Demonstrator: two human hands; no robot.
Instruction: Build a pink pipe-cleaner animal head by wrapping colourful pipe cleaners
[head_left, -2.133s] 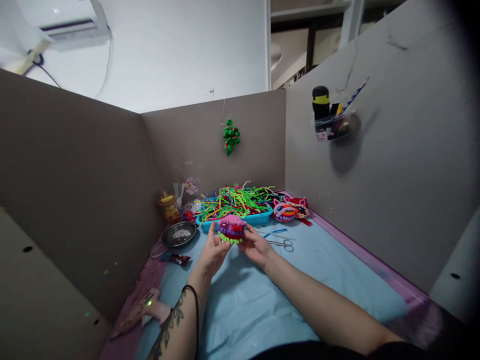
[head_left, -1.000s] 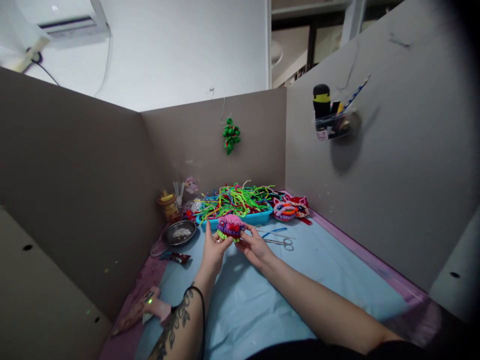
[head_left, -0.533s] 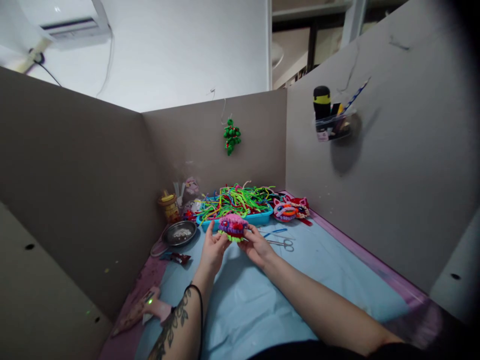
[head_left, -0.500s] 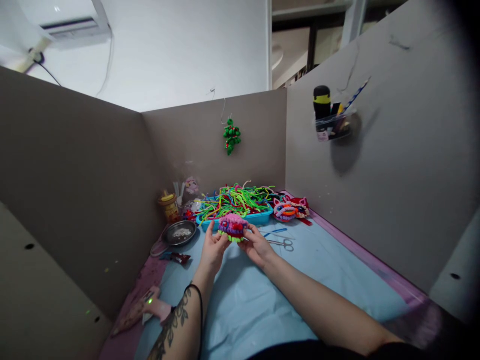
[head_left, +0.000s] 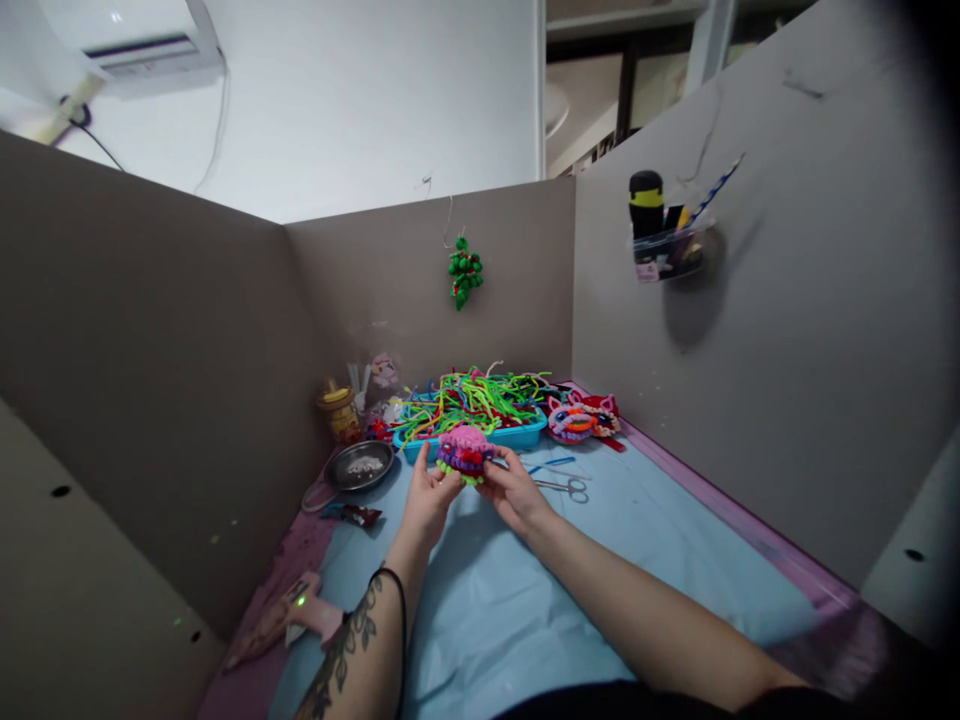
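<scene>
Between both hands, above the blue table cover, is a small fuzzy pipe-cleaner craft piece [head_left: 465, 452], pink on top, purple and red in the middle, with a bright green lower edge. My left hand [head_left: 430, 495] grips its left side, thumb and fingers closed on it. On the opposite side my right hand [head_left: 514, 490] pinches the right edge. Just behind the piece stands a blue tray [head_left: 525, 436] heaped with loose pipe cleaners [head_left: 480, 400] in green, red and other colours. Scissors [head_left: 574, 489] lie to the right of my right hand.
Finished-looking fuzzy pieces [head_left: 574, 420] sit right of the tray. At left are a metal dish [head_left: 360, 466] with small whitish bits, a brown jar [head_left: 340, 412] and a pink glue gun [head_left: 311, 608]. Grey panels [head_left: 427, 330] enclose three sides; a green ornament [head_left: 464, 273] hangs at the back.
The craft piece has tipped slightly, so more of its pink top shows. Both hands keep their hold in nearly the same place.
</scene>
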